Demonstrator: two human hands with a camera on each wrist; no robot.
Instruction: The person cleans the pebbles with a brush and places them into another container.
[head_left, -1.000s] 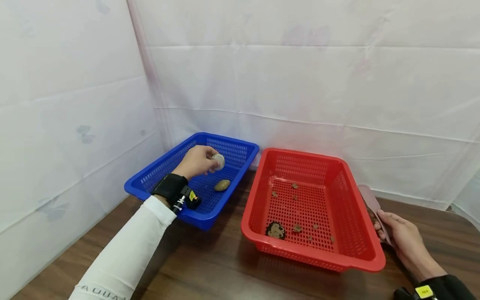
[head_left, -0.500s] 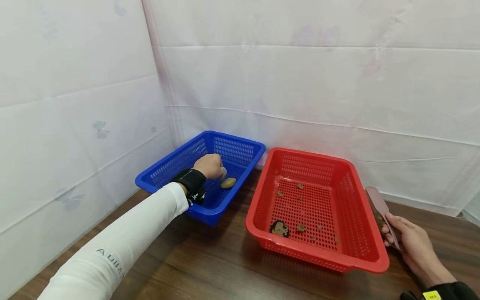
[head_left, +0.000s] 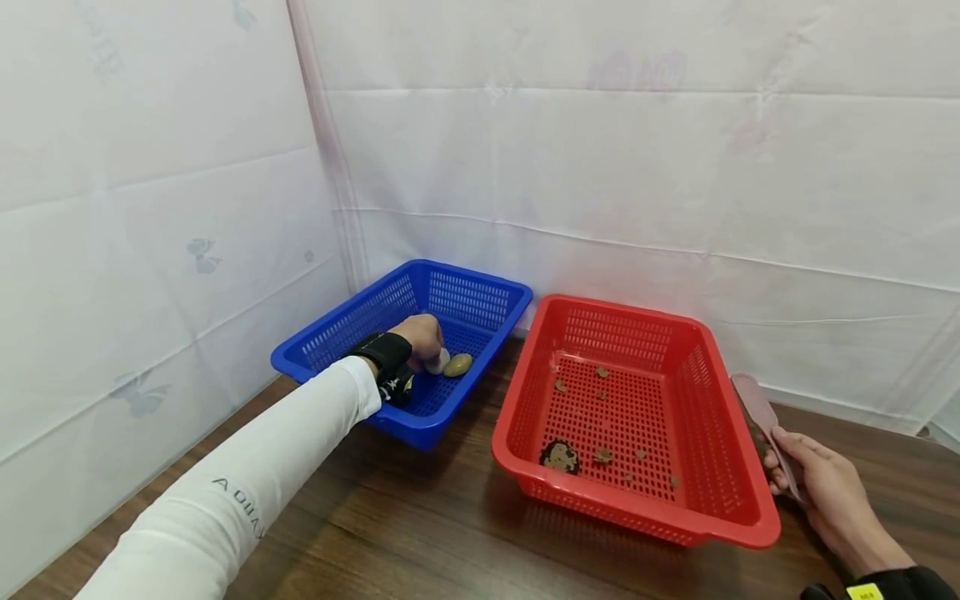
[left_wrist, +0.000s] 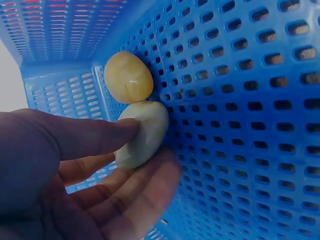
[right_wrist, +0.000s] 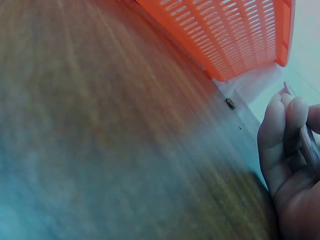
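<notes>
Inside the blue basket (head_left: 480, 275), my left hand (head_left: 420, 332) pinches a pale greenish-white egg (left_wrist: 150, 130) low over the perforated floor. The thumb lies on the egg's side and the fingers curl beneath it. Right against it rests a yellowish-brown egg (left_wrist: 127, 77), seen also in the head view. Beyond the red basket's right side, my right hand (head_left: 828, 492) grips a flat pink spatula (head_left: 753, 402), its rounded end pointing away. Only the fingers and a thin edge of the spatula (right_wrist: 310, 145) show in the right wrist view.
The red basket (head_left: 637, 531) stands to the right of the blue one. On its floor lie a round, dark-edged brown lump (head_left: 559, 457) and several brown crumbs (head_left: 602, 456). A small brown bit (right_wrist: 230, 103) sits on the wooden table (head_left: 420, 517). White cloth walls (head_left: 600, 183) enclose the back and left.
My left hand has lowered the pale egg into the blue basket, down beside the yellowish-brown egg. The right hand keeps its hold on the spatula. The head view has shifted slightly.
</notes>
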